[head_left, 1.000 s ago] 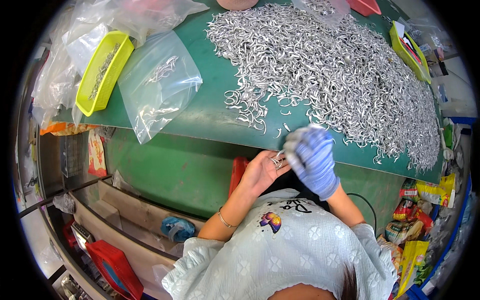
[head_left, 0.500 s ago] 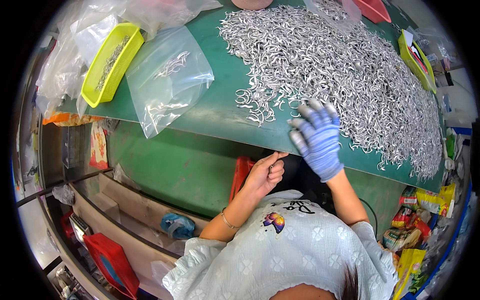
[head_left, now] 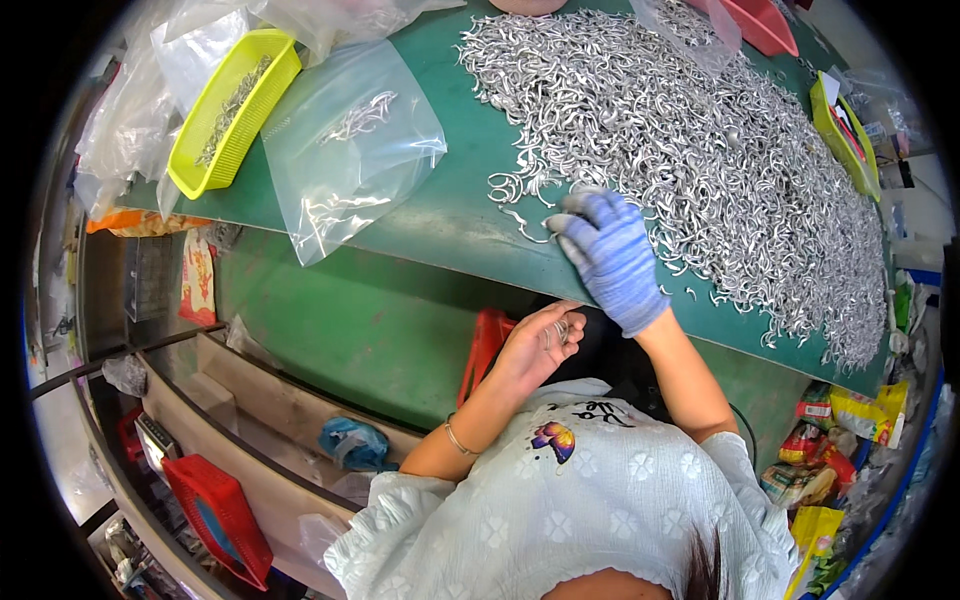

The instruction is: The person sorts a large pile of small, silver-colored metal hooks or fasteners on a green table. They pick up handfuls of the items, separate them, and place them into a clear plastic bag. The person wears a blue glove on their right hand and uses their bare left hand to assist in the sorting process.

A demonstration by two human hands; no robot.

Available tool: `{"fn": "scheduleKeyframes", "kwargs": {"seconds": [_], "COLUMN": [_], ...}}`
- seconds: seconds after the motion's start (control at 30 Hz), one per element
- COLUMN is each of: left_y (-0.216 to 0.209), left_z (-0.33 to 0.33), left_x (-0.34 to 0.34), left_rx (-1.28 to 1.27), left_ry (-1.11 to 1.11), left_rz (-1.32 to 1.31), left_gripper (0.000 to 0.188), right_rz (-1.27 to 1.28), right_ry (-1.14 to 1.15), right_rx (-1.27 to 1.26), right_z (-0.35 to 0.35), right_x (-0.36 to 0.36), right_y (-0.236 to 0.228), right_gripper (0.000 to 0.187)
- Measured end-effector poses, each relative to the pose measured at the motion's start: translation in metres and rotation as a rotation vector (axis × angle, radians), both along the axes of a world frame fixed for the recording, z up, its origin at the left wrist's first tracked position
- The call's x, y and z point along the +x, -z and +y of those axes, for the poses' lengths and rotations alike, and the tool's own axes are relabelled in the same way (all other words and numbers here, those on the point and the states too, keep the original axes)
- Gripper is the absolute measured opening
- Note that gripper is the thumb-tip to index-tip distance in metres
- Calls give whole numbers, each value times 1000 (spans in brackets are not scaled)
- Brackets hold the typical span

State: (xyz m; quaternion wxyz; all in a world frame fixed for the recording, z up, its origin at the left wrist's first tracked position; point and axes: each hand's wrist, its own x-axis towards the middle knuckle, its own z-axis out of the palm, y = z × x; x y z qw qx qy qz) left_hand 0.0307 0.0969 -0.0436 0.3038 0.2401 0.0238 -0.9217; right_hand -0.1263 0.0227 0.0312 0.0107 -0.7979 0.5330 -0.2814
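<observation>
My bare left hand (head_left: 542, 338) is just below the table's near edge, palm turned up. Its fingers curl around a few small curved silver metal pieces (head_left: 558, 331). My right hand (head_left: 608, 262), in a blue knitted glove with greyish fingertips, rests on the near left margin of a wide pile of curved silver metal pieces (head_left: 680, 150). Its fingers are bent down but apart from the thumb, and I make out nothing held in them. A few loose pieces lie on the green tabletop by the thumb.
A clear plastic bag (head_left: 350, 160) with a few pieces inside overhangs the table edge on the left. Beside it stands a yellow-green basket (head_left: 232, 112) of small pieces. Another yellow-green basket (head_left: 845, 135) and a red tray (head_left: 765, 28) are at the far right. A red stool (head_left: 484, 345) stands below.
My right hand has moved left and slightly inward, its fingers now more bent. The left hand has turned its palm up and opened a little, showing the pieces. The view has shifted slightly.
</observation>
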Motion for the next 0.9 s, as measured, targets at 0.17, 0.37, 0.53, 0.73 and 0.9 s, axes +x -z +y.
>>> {"fn": "scheduleKeyframes", "kwargs": {"seconds": [0.17,0.37,0.53,0.73,0.9], "left_y": [2,1,9,-6,-8], "left_z": [0,0,0,-2,-1], "left_x": [2,-2,5,9,10], "left_rx": [-11,1,30,9,-32], "left_ry": [14,7,-40,-15,-28], "left_rz": [-12,1,106,-84,-76], "left_gripper": [28,31,37,32,28], "right_rz": [-22,-5,-54,108,85], "right_ry": [232,309,92,184,212], "right_rx": [-38,-125,-19,16,-19], "right_z": [23,20,-28,-62,-40], "right_x": [-30,-23,28,46,22], "right_y": [-13,-30,-24,-2,-15], "right_gripper": [18,23,26,14,12]}}
